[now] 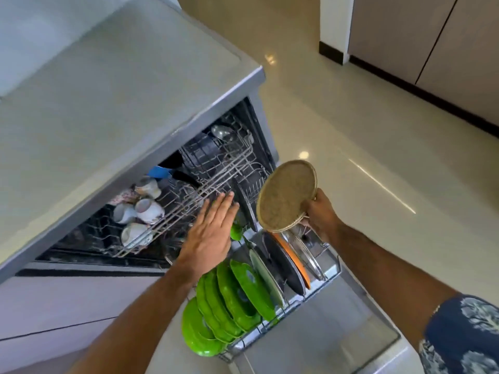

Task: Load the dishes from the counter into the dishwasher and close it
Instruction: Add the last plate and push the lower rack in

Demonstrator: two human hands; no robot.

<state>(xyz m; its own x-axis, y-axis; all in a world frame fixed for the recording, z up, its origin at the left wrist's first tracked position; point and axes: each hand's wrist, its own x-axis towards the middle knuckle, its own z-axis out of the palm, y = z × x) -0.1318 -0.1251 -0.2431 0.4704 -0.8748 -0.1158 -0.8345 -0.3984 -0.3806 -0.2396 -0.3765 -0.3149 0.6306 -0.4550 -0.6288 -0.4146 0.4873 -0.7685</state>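
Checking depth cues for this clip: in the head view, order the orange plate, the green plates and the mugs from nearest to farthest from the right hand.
From the right hand:
1. Orange plate, lower rack, just below it.
2. Green plates, lower rack front, down-left.
3. Mugs, upper rack, far left.

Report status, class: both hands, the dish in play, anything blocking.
Left hand open, flat over upper rack. Right hand has a grip on speckled plate, above lower rack. Upright plates crowd the slots; dishwasher door down.
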